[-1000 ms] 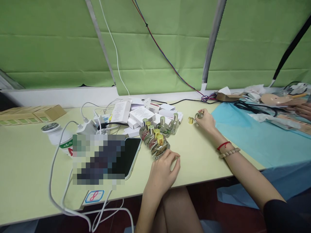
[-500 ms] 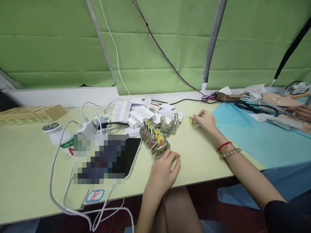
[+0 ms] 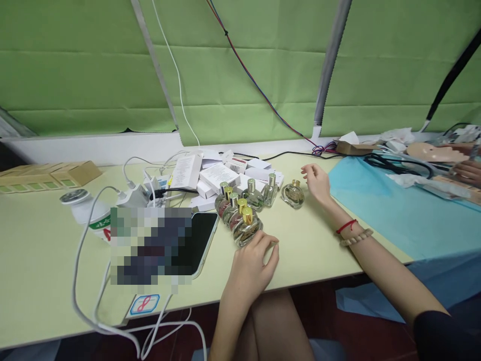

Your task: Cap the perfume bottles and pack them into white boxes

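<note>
A round glass perfume bottle with a gold cap stands upright by itself. Just right of it is my right hand, apart from the bottle, fingers loosely bent and holding nothing. My left hand rests on the table near its front edge, thumb and forefinger apart, nothing between them. Beyond its knuckles a row of round perfume bottles with gold and silver caps stands close together. A green-tinted perfume bottle and a slimmer clear perfume bottle stand behind that row.
White paper boxes lie heaped behind the bottles. A phone, partly blurred out, lies to the left, near a white power adapter, cables and a white jar. Blue sheeting covers the right side, where another person's hand shows.
My right hand has let go of the round perfume bottle and drawn back slightly to the right. That bottle, tilted in my fingers before, now stands upright. My left hand stays put.
</note>
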A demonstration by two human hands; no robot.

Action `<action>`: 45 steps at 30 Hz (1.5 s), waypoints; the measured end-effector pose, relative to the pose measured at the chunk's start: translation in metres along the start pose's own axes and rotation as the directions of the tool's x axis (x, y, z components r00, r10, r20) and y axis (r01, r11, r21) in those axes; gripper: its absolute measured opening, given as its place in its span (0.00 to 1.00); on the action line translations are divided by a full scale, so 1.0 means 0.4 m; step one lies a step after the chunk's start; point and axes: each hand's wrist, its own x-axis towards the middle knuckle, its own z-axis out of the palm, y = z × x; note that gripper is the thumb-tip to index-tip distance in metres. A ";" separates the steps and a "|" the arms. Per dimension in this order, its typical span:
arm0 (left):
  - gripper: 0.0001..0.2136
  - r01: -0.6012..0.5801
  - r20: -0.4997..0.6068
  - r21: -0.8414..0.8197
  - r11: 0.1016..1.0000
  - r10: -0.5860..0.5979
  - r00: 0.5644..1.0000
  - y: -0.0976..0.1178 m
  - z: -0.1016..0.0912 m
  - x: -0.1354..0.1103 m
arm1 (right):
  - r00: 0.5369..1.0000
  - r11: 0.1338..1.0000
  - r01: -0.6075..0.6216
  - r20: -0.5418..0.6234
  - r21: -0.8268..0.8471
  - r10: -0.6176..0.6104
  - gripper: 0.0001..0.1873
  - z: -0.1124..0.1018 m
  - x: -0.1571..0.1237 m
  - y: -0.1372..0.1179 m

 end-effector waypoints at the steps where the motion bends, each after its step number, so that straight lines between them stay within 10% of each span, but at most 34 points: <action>1: 0.10 -0.002 -0.002 0.002 1.000 0.002 1.000 0.000 0.000 0.000 | 1.000 1.000 -0.005 0.006 -0.028 0.005 0.16 0.000 0.006 0.007; 9: 0.10 -0.012 -0.007 -0.003 1.000 0.012 1.000 -0.001 0.000 -0.001 | 0.956 0.978 0.168 0.263 -0.127 -0.130 0.16 0.019 0.010 0.041; 17: 0.10 -0.003 0.002 -0.012 1.000 0.003 1.000 0.000 0.000 -0.003 | 0.951 0.974 0.228 0.215 0.007 -0.224 0.28 0.006 -0.009 0.004; 22: 0.10 0.003 0.008 -0.011 1.000 -0.003 1.000 0.001 -0.001 0.000 | 0.860 0.918 0.396 0.339 0.027 -0.381 0.26 0.009 -0.025 -0.019; 29: 0.10 -0.002 0.005 -0.002 1.000 0.002 1.000 -0.005 0.000 0.000 | 0.784 0.910 0.223 0.490 0.350 -0.381 0.25 0.021 -0.041 -0.042; 32: 0.10 -0.005 -0.003 -0.001 1.000 0.005 1.000 -0.003 -0.002 0.001 | 0.848 0.917 0.107 0.446 0.385 -0.286 0.28 0.018 -0.025 -0.035; 37: 0.10 -0.017 -0.010 0.003 1.000 0.017 1.000 -0.001 0.000 0.002 | 0.978 0.988 0.148 0.152 -0.048 -0.140 0.18 0.006 0.026 0.038; 45: 0.10 -0.013 -0.015 -0.002 1.000 0.013 1.000 0.000 -0.002 -0.001 | 0.824 0.806 0.481 0.492 -0.346 -0.281 0.27 0.035 0.064 0.148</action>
